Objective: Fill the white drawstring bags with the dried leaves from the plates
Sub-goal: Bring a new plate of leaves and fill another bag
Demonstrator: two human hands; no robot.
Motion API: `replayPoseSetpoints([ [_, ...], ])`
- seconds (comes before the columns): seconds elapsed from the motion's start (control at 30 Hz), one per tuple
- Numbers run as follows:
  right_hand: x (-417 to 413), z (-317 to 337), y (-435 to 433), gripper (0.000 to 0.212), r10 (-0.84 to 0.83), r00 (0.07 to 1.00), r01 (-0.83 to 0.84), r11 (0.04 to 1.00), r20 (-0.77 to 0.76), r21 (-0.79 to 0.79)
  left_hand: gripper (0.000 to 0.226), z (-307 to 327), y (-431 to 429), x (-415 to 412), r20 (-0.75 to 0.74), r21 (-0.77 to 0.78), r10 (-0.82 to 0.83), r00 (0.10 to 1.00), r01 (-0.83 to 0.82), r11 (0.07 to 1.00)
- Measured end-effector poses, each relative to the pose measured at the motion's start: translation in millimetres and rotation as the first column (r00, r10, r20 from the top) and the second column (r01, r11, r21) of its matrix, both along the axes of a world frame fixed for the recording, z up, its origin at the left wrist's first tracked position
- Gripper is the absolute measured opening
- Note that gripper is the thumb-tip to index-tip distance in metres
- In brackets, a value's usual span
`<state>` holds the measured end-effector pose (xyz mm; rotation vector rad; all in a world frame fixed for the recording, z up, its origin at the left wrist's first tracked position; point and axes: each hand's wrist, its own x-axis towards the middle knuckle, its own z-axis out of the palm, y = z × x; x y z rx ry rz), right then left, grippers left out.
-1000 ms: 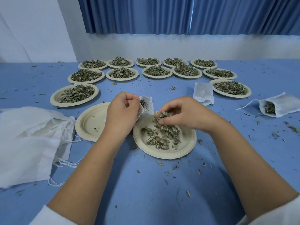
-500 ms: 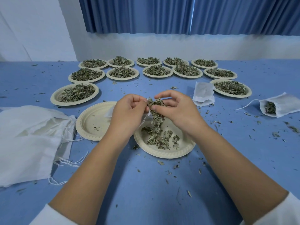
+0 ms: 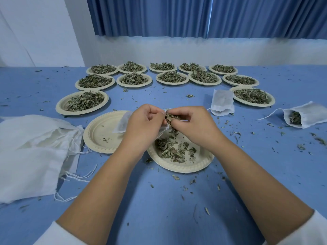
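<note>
My left hand (image 3: 144, 123) grips a small white drawstring bag (image 3: 122, 123) by its mouth, just above a paper plate (image 3: 198, 165). My right hand (image 3: 192, 123) pinches a clump of dried leaves (image 3: 170, 118) against the bag's opening. Loose leaves (image 3: 174, 149) lie on the plate below, and a few hang down from the clump. Most of the bag is hidden behind my left hand.
A nearly bare plate (image 3: 99, 133) sits left of my hands. A pile of white bags (image 3: 31, 152) lies at far left. Several leaf-filled plates (image 3: 134, 79) line the back. A flat bag (image 3: 222, 102) and a leaf-filled bag (image 3: 304, 117) lie at right. Crumbs dot the blue table.
My right hand lifted a clump of leaves from the plate up to the bag's mouth. My left hand rose slightly with the bag, and both hands came together.
</note>
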<state>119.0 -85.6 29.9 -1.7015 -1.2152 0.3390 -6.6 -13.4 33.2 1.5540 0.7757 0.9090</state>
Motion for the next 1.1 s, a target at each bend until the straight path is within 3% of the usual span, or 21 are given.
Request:
replayPoseSetpoints([
  [0.13,-0.5,3.9,0.0,0.022,0.048,0.999,-0.048,0.999,-0.016,0.004,0.006,-1.4,1.8,-0.3,-0.010,0.011,0.021,1.000,-0.021,1.000],
  [0.23,-1.3,2.5,0.0,0.016,0.006,1.000,-0.006,0.999,-0.002,0.039,0.007,-2.4,1.1,0.1,-0.026,0.048,-0.007,1.000,0.008,0.999],
  [0.4,-2.6,-0.4,-0.9,0.020,-0.041,0.983,0.053,0.996,-0.179,0.066,0.009,-3.7,-0.5,0.0,-0.083,0.125,-0.072,0.994,0.082,0.989],
  [0.6,-6.5,-6.0,1.5,0.020,-0.163,0.974,0.172,0.984,-0.155,0.048,0.010,-5.0,-7.1,2.4,-0.161,0.217,-0.118,0.980,0.152,0.964],
  [0.67,-5.4,-4.8,0.8,0.016,-0.136,0.972,0.148,0.988,-0.190,0.052,0.010,-5.5,-5.6,2.2,-0.140,0.207,-0.104,0.985,0.132,0.969],
  [0.77,-2.5,-0.7,-0.1,0.007,-0.035,0.924,0.052,0.998,-0.381,0.036,0.012,-6.5,-2.7,2.3,-0.112,0.180,-0.045,0.993,0.064,0.982],
  [0.9,1.7,2.8,-2.3,0.015,0.095,0.832,-0.086,0.995,-0.547,0.043,0.012,-6.1,1.6,2.3,-0.080,0.095,0.002,0.997,0.006,0.995],
  [1.1,1.1,-1.1,-0.4,0.018,0.028,0.812,0.016,0.997,-0.583,0.069,0.015,-1.9,-0.5,2.0,-0.001,0.002,-0.063,0.998,0.063,0.998],
])
